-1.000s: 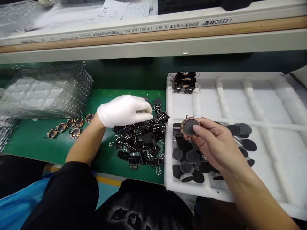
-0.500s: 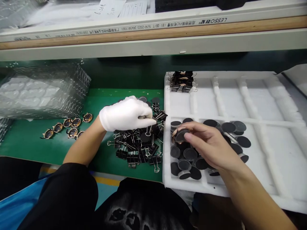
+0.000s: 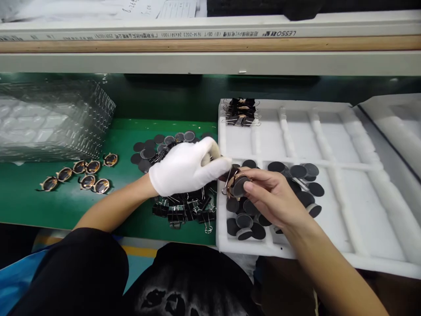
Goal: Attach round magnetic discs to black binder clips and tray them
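Observation:
My left hand [image 3: 192, 169], in a white glove, pinches a black binder clip [image 3: 233, 172] with wire handles. The clip is against a round gold-rimmed piece [image 3: 232, 186] with a black disc [image 3: 240, 186] on its face. Thumb and fingers of my bare right hand [image 3: 272, 191] hold the disc and gold-rimmed piece together, above the near left part of the white foam tray [image 3: 342, 259]. Whether the clip's jaws are spread is hidden. Below the glove, a heap of binder clips [image 3: 177, 215] lies on the green table [image 3: 138, 219].
Loose black discs [image 3: 149, 151] lie behind the clip heap, and more discs [image 3: 245, 220] fill tray compartments. Clipped pieces [image 3: 241, 113] stand in the tray's back left corner. Several gold-rimmed pieces [image 3: 94, 166] lie at left before stacked clear plastic trays [image 3: 55, 123]. A shelf edge [image 3: 197, 63] crosses above.
My left hand has moved right from the clip heap, carrying a binder clip to the piece in my right hand. The right hand has shifted slightly left, as has the whole view.

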The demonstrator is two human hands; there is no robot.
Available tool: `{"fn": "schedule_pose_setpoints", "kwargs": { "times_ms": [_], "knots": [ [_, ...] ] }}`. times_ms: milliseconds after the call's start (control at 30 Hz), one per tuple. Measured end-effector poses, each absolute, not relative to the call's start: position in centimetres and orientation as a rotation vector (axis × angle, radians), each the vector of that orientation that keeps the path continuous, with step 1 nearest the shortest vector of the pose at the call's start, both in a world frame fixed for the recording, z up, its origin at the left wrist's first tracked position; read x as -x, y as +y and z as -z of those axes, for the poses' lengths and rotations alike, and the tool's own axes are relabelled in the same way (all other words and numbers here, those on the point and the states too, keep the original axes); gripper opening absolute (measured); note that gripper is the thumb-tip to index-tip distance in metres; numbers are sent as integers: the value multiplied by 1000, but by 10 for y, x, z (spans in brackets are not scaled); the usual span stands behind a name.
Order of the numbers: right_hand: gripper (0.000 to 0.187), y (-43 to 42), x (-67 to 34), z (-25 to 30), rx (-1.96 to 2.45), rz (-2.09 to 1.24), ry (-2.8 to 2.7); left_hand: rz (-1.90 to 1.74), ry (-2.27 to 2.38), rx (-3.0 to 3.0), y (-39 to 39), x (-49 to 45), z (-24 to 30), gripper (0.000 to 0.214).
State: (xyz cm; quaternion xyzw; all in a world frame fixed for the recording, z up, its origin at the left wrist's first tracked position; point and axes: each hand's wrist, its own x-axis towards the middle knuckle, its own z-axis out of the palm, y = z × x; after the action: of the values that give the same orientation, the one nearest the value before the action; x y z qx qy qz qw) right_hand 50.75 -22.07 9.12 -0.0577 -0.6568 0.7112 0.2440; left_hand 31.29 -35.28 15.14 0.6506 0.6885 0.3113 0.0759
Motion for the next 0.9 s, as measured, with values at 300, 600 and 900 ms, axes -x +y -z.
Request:
{"fn": "schedule_pose_setpoints", "kwargs": {
  "times_ms": [300,600,900],
  "knots": [
    [17,-224,-505,-95,241,-1989,-1581,-1038,2117,-2047,-347,-328,-130,62],
    [12,-224,-505,-90,136,-2000,-1612,-1099,2095,-2045,-344,-327,-133,44],
    [12,-213,-507,-97,382,-1891,-1294,-1049,1876,-2124,-350,-324,-136,40]
  ]
}}
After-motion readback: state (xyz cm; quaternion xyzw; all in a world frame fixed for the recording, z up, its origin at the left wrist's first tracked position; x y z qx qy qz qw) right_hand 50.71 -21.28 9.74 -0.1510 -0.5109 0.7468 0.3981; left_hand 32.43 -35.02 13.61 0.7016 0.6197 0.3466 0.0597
